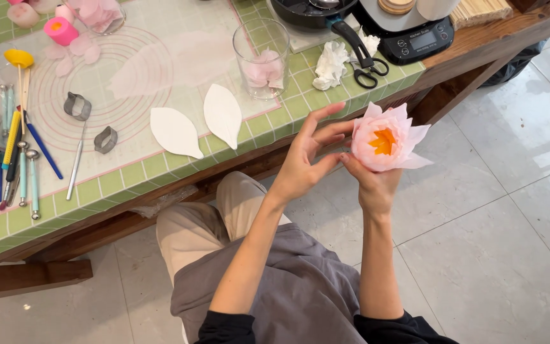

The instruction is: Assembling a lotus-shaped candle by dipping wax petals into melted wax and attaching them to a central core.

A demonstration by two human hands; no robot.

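Right hand (372,185) gripping pink flower (386,137) from below, out past the table (160,169) edge, over the floor. Left hand (307,159) spread wide, fingertips on the petals' left side. Two white leaf cutouts (198,124) and glass (262,57) on the table nearby.

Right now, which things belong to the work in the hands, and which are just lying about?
In hand:
- pink paper flower with orange centre, held from below by the right hand
- left hand, fingertips at its petals

Lying about on the table:
- two white leaf-shaped cutouts
- glass with pink petals
- scissors
- metal cutters
- modelling tools
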